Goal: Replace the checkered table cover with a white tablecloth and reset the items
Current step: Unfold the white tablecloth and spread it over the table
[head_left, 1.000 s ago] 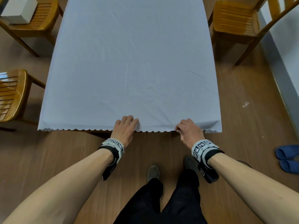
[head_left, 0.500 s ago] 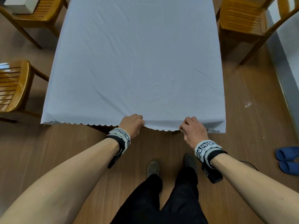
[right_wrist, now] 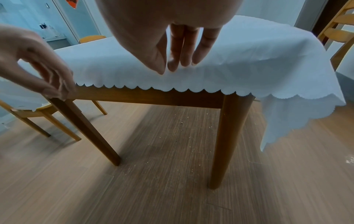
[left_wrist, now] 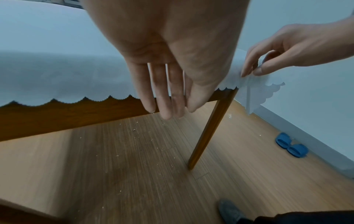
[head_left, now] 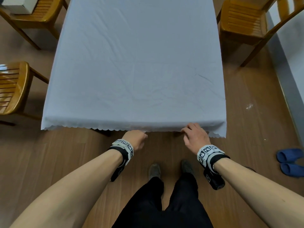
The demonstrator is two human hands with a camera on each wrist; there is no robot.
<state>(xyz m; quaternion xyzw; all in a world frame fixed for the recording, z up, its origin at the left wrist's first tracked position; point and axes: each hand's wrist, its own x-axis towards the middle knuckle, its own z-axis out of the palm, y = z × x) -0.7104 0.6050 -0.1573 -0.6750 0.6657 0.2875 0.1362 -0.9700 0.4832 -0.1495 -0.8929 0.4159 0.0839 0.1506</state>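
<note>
We see the white tablecloth (head_left: pixel 136 63) spread over the whole wooden table (right_wrist: pixel 153 97), its scalloped hem hanging just over the near edge and drooping lower at the near right corner. Our right hand (head_left: pixel 195 137) pinches that hem near the right corner, thumb meeting the fingertips (right_wrist: pixel 173 66) with a fold of cloth between them. Our left hand (head_left: pixel 135 139) sits at the near edge closer to the middle, fingers straight and pointing down in front of the table's rail; the left wrist view shows them holding nothing, and we cannot tell whether they brush the hem.

Both wrist bands carry black-and-white square marker patterns; we can read no words on them, nor on the white box (head_left: pixel 18 4) resting on the far left chair (head_left: pixel 37 15).

Another chair (head_left: pixel 11 88) stands close to the left side of the table, and a third (head_left: pixel 243 22) at the far right. Bare wood floor (head_left: pixel 255 125) runs along the right side toward the wall, where a pair of blue slippers (head_left: pixel 290 162) lies. Our shoes stand on open floor just near of the table.
</note>
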